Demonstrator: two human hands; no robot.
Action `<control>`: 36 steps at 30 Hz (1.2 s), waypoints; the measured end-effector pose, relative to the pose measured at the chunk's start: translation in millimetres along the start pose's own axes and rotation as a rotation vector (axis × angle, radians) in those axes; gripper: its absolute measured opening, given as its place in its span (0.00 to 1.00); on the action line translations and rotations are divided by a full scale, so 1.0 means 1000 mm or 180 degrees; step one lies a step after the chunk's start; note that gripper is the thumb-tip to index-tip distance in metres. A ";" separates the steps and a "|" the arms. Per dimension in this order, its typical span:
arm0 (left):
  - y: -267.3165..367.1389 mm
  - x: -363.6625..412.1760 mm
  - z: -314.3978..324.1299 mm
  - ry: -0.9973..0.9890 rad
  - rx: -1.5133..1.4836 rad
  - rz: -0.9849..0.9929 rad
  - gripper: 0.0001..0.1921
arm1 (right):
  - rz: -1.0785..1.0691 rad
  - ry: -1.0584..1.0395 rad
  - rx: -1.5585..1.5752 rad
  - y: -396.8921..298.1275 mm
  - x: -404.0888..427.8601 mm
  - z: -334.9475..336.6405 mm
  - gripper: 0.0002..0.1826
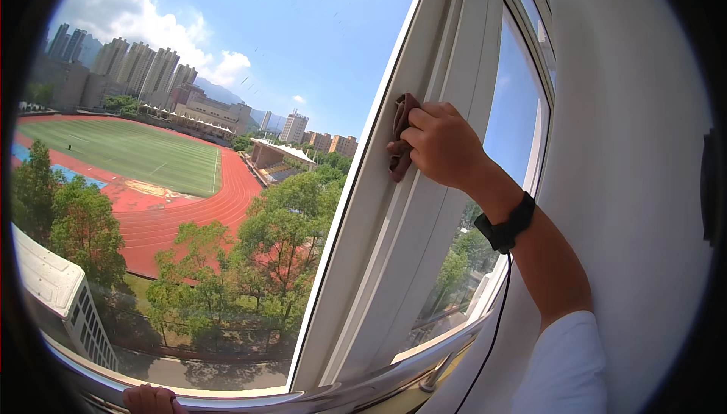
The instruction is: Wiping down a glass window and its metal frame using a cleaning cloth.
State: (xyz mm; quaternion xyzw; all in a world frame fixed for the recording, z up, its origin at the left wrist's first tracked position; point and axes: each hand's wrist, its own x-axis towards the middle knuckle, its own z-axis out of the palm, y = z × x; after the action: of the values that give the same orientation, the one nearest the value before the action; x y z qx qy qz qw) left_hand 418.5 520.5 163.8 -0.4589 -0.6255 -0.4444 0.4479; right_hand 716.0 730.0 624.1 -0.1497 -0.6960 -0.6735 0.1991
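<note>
My right hand [440, 141] grips a crumpled brown cloth [401, 158] and presses it against the upright white window frame [363, 277]. Part of the cloth is hidden behind my fingers. A black band with a small device [504, 225] circles my right wrist, and a thin black cable [493, 337] hangs from it. At the lower left, my left hand [152, 399] is wrapped over a shiny metal railing [341, 394]; only its knuckles and fingers show.
A large glass pane [272, 33] fills the left, with a narrower pane [514, 101] right of the frame. A white wall [625, 187] borders my right arm. A railing bracket [436, 377] stands below. Outside, a white air-conditioner unit [51, 277] sits near trees and a running track [170, 232].
</note>
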 end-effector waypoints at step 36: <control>-0.015 -0.021 0.015 -0.0261 0.0125 -0.0086 0.08 | -0.0541 0.0704 0.1930 -0.208 -0.170 -0.018 0.03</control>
State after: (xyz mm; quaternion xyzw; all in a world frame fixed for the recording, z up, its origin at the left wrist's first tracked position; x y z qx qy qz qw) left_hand 405.7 528.7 138.1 -0.4593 -0.6581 -0.4188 0.4248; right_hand 767.1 712.3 359.9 0.0490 -0.8489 -0.4621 0.2519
